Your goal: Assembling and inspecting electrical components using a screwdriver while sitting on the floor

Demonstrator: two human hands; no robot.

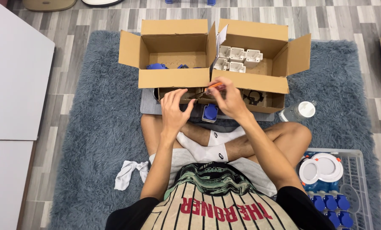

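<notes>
I sit cross-legged on a grey shaggy rug. My right hand (228, 97) grips a small screwdriver with an orange handle (214, 87), its tip pointing left toward my left hand. My left hand (174, 108) has its fingers curled, seemingly pinching a small part I cannot make out. Both hands hover over a low brown cardboard tray (272, 102). A blue socket part (210, 112) stands just below and between my hands, in front of my white socks.
Two open cardboard boxes stand beyond the hands: the left box (173, 76) holds blue parts, the right box (258, 81) holds white plastic housings (236, 57). A clear bottle (299, 111) lies at the right. A white wire basket (356, 187) holds white round discs and blue parts. A white cloth (128, 172) lies left.
</notes>
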